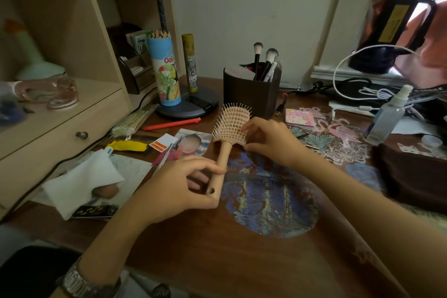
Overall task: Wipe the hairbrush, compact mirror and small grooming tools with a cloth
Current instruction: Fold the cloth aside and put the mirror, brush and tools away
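A beige vented hairbrush (229,126) is held above the brown desk (242,261), bristles facing up and left. My left hand (179,189) grips its handle near the end with the hole. My right hand (268,140) pinches the right edge of the brush head, fingertips among the bristles. A white cloth (82,181) lies crumpled on the desk at the left, away from both hands. I see no compact mirror.
A dark cup (249,94) with makeup brushes stands behind the hairbrush. A coloured-pencil tube (164,70), lamp base (191,104) and red pen (171,124) sit left of it. A spray bottle (389,113), cables and paper cutouts crowd the right. Shelves rise at the left.
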Demonstrator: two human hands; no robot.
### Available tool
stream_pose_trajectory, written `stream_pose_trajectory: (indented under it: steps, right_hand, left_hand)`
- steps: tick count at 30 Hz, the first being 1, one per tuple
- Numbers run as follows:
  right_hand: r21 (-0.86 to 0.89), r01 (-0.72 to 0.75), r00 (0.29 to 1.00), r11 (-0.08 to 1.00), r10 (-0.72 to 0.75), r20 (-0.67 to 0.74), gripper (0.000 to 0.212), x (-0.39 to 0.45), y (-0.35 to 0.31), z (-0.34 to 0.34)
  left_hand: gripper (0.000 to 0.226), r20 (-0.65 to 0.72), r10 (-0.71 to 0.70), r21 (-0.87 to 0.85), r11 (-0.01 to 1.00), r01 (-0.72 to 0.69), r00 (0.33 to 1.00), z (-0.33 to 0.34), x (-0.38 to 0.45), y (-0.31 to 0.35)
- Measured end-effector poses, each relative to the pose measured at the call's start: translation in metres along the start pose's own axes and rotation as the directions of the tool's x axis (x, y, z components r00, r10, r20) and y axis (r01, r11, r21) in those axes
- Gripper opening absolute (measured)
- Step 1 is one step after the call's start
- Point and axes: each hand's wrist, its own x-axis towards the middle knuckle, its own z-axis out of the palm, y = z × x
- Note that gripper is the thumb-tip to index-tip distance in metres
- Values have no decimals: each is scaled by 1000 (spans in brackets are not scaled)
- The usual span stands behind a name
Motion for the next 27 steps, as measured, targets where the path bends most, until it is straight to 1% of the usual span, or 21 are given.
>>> stream_pose_trajectory:
  steps: [4,9,13,16,19,21,23,25,27]
  right_hand:
    - [17,-4,1000,1000,4,-23,35,2,-2,4]
    - [5,-15,1000,1000,15,-23,36,3,-4,5]
    - [-15,-8,1000,1000,8,-11,38,2,-6,6]
    - [4,-27,1000,1000,27,4,39,2,-6,5]
    - [38,-38,998,999,36,55,43,0,-7,1]
    - [29,-45,992,999,41,118,47,-1,-8,-3]
    - [-18,-50,985,999,52,163,51,-3,-8,-9]
    - [-95,-38,984,995,53,167,53,-7,-10,-17]
    - [-178,-3,988,984,30,152,46,-13,-12,-30]
  left_hand:
    - [49,-24,-39,-71,997,37,999,-8,-3,-7]
    - [48,-18,-69,-96,993,67,997,-11,-5,-11]
    - [49,-35,-70,-73,995,67,997,-11,-6,-11]
    - [48,-40,-71,-53,996,69,997,-11,-7,-8]
    - [48,-46,-74,-40,997,72,996,-11,-8,-5]
    - [47,-53,-71,-1,997,71,996,-12,-10,-3]
    - [45,-61,-68,95,993,73,996,-14,-11,2]
    - [43,-69,-71,182,980,83,995,-18,-12,8]
    - [39,-82,-61,251,965,80,995,-22,-12,18]
